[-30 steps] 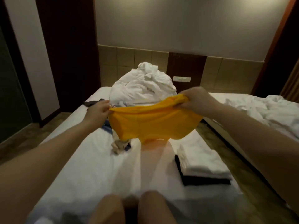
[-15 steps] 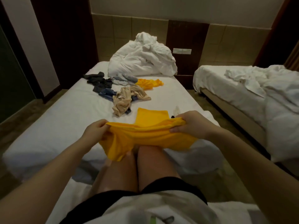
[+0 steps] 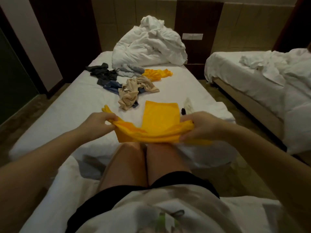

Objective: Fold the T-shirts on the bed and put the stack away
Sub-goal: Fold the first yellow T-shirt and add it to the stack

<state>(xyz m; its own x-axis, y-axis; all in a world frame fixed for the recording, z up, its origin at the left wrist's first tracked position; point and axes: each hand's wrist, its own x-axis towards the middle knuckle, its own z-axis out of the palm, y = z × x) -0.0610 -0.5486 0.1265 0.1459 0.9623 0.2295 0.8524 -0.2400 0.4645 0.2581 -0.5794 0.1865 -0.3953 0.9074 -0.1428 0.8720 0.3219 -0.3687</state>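
Yellow T-shirt (image 3: 156,133) pinched by left hand (image 3: 98,123), gripped by right hand (image 3: 202,126); loose clothes (image 3: 131,94) heaped beyond both.

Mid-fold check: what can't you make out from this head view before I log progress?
1. White-and-black cloth: head view, small and partly behind the right hand; folded stack or loose garment, unclear.
2. Yellow T-shirt: head view, bunched between right and left hand; its fold state is hidden.
3. Unfolded pile: head view, garments overlap; number unclear.
4. Grey garment: head view, partly under the white duvet.
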